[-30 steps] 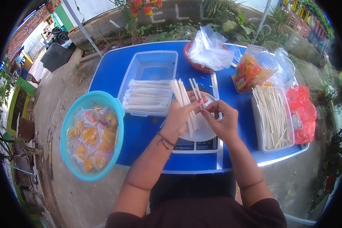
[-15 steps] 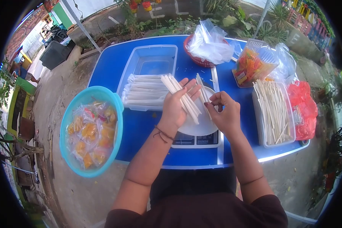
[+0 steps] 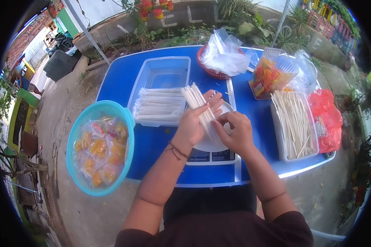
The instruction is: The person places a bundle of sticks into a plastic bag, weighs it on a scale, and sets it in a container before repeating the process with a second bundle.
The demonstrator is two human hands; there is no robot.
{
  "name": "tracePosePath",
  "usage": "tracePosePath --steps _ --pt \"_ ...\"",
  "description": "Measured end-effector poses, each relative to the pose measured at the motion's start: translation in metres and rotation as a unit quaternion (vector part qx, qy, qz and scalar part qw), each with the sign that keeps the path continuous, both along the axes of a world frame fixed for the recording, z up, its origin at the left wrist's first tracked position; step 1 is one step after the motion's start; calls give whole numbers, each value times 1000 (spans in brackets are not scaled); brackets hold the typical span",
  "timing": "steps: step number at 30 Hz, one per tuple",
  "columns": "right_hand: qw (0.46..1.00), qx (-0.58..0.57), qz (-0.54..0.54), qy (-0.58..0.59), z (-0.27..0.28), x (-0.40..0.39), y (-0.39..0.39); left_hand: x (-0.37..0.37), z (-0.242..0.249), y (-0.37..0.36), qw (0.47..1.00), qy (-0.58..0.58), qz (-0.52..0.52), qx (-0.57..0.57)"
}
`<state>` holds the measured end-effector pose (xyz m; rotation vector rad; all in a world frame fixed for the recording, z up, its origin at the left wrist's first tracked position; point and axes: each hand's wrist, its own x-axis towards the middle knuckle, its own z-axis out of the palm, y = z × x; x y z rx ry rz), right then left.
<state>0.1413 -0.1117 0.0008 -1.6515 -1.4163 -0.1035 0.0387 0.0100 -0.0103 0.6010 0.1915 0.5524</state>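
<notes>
My left hand holds a bundle of pale sticks across its palm, the thumb over them and the fingers spread behind. My right hand is closed, its thumb and fingertips pinched at the right side of the bundle; what they grip there is too small to make out. Below both hands, a white round plate rests on a scale. To the left, wrapped stick bundles lie in a clear plastic tray. A clear box on the right is full of loose sticks.
A turquoise basin with bagged yellow items is at the left. Behind are a red basket of clear bags and a clear container of orange packets. A red bag lies far right. A person sits in the left background.
My right hand has moved left to the bundle in my left hand. The separate sticks it held are no longer seen apart from the bundle. The view has shifted slightly.
</notes>
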Motion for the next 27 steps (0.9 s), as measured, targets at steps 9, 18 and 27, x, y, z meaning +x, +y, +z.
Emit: tracePosePath --steps 9,18,27 --pt "986 -73 7 152 5 -2 -2 -2 5 -4 998 -7 -48 34" --pt "965 -41 17 257 -4 3 -1 -4 8 -4 999 20 -19 45" --pt "975 -47 16 219 0 5 -2 -4 7 -4 999 12 -18 45"
